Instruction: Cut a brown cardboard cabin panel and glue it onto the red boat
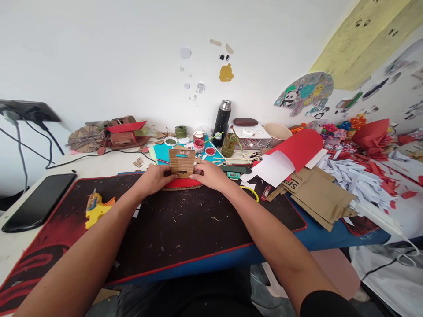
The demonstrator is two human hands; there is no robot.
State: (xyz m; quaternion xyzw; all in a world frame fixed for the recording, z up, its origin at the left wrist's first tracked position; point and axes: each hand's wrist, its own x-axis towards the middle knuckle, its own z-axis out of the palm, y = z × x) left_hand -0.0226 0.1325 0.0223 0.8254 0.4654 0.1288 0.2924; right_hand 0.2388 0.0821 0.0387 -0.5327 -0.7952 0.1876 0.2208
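A small upright cardboard panel [181,162] stands on a red-topped cardboard base [182,183] at the far edge of the black desk mat [185,229]. My left hand [155,178] grips the panel's left side. On the right side my right hand [210,175] holds it, fingers against the edge. Both arms stretch forward across the mat.
A yellow glue gun [95,208] lies left on the mat, a black phone [39,200] further left. Behind the panel: paint pots [198,145], a jar with brushes [229,144], a black flask [221,122]. Red and white paper [287,159] and cardboard pieces [319,198] pile up right.
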